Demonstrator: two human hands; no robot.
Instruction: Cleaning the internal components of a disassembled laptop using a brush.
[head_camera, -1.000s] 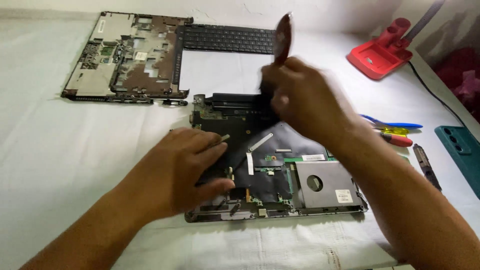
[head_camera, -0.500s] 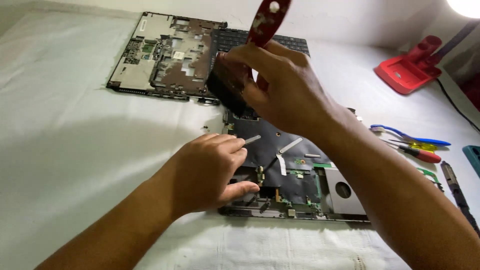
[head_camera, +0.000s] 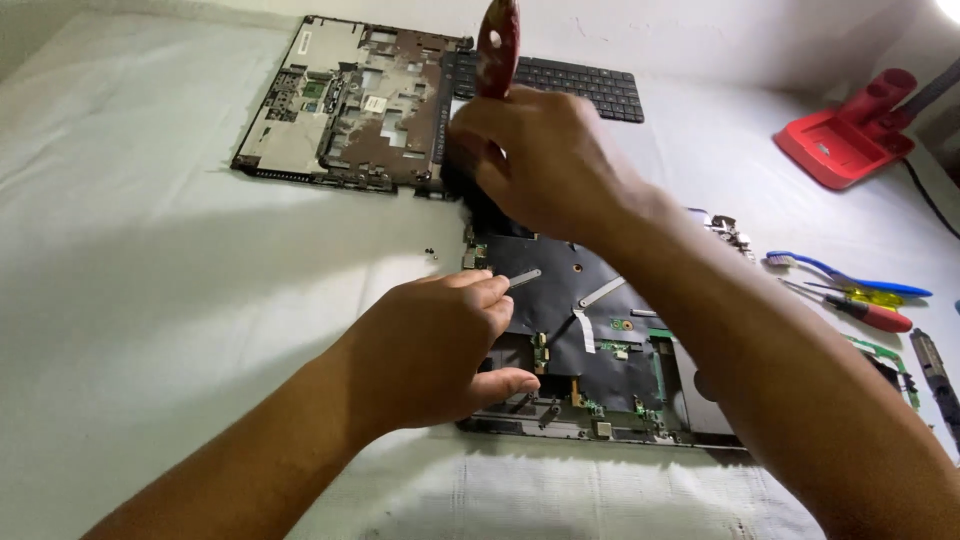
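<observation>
The right hand (head_camera: 545, 165) has a closed grip round a red-handled tool (head_camera: 498, 45), its long axis upright, handle pointing up above the fist. Below it lies the opened laptop base (head_camera: 600, 340) on the surface; the left hand (head_camera: 440, 350) presses there, fingers curled, holding nothing.

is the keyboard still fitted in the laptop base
No, the keyboard lies loose on the cloth at the far side, apart from the laptop base under the hands.

Keyboard (head_camera: 570, 82), red stand (head_camera: 845, 140), toothbrush (head_camera: 845, 275)
</observation>
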